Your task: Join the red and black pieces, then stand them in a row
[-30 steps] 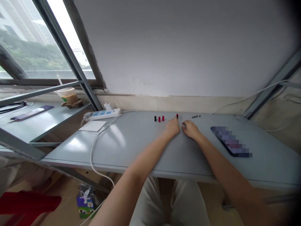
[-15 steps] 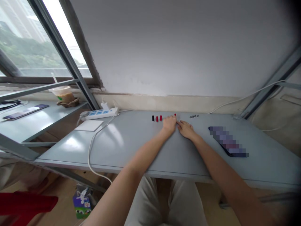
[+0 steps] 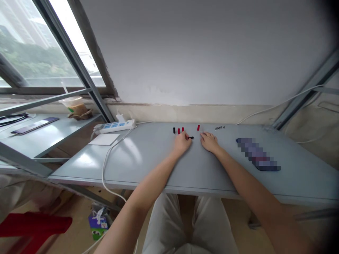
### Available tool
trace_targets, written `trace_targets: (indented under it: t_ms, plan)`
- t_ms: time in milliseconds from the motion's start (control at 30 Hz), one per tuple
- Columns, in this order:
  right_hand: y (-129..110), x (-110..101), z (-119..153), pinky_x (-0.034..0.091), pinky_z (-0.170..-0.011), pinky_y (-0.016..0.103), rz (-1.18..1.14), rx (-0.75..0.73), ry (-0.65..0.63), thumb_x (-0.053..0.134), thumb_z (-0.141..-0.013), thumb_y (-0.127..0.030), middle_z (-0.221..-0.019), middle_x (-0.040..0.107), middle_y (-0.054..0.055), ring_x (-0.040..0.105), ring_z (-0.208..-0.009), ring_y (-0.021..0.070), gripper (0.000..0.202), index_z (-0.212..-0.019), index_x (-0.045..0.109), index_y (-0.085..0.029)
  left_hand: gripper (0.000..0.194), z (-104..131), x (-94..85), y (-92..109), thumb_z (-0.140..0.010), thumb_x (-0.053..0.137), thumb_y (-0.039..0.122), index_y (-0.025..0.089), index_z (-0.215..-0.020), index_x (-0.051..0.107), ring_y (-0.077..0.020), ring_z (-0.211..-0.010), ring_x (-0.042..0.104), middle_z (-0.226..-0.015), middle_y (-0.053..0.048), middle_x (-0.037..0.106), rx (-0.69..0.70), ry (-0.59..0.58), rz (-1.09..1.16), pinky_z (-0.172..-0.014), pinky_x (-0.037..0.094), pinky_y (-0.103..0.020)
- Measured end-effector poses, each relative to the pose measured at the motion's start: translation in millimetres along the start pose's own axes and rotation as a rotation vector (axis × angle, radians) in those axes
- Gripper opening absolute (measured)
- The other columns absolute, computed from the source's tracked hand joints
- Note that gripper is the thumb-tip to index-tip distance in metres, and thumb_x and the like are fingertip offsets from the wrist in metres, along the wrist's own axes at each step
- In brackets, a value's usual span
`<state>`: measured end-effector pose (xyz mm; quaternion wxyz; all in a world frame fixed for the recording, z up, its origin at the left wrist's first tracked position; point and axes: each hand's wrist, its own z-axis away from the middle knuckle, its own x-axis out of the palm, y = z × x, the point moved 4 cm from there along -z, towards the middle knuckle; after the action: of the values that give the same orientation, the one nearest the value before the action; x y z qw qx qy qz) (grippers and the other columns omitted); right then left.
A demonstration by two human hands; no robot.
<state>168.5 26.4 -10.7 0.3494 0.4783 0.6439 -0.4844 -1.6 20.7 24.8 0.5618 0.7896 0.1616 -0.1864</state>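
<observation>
My left hand (image 3: 182, 143) is closed at the fingertips on a small black cylinder (image 3: 191, 137), which lies sideways and points right. Just behind that hand stand another black cylinder (image 3: 174, 130) and two red ones, a nearer red cylinder (image 3: 178, 131) and a farther red cylinder (image 3: 183, 129). A single red cylinder (image 3: 198, 127) is tilted or lying farther back, between the two hands. My right hand (image 3: 209, 142) rests on the desk with its fingers stretched out, and I see nothing held in it. Several tiny dark metallic pieces (image 3: 219, 127) lie behind it to the right.
A phone-like device with a blurred-out screen (image 3: 258, 155) lies on the grey desk (image 3: 201, 176) at right. At left are a white power strip (image 3: 116, 126), a white flat card (image 3: 104, 139) and a loose white cable (image 3: 103, 169). The wall (image 3: 198, 70) rises behind.
My left hand has drawn back and left, away from the right hand, and a black cylinder now shows at its fingertips. The red cylinder it partly covered is uncovered.
</observation>
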Motion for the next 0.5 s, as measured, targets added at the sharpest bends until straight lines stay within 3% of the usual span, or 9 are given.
trace_targets:
  t_ms: [233, 500]
  plan:
    - [-6.2, -25.5, 0.4, 0.042, -0.076, 0.034, -0.435, -0.048, 0.239, 0.038, -0.081, -0.027, -0.088, 0.059, 0.010, 0.056, -0.081, 0.0198, 0.020, -0.093, 0.050, -0.018, 0.012, -6.0, 4.6, -1.3, -0.064, 0.057, 0.012, 0.018, -0.062, 0.047, -0.0133, -0.063, 0.050, -0.064, -0.002, 0.054, 0.024, 0.085, 0.077, -0.070, 0.040, -0.029]
    - [0.1, -23.5, -5.8, 0.041, -0.058, 0.027, -0.846, 0.085, 0.172, 0.048, -0.075, -0.045, -0.068, 0.056, 0.003, 0.053, -0.061, 0.0146, 0.025, -0.077, 0.048, -0.020, 0.008, -10.6, 5.3, -10.1, -0.065, 0.057, 0.014, 0.017, -0.065, 0.050, -0.0116, -0.061, 0.049, -0.060, 0.000, 0.051, -0.071, 0.065, 0.181, -0.067, 0.041, -0.027]
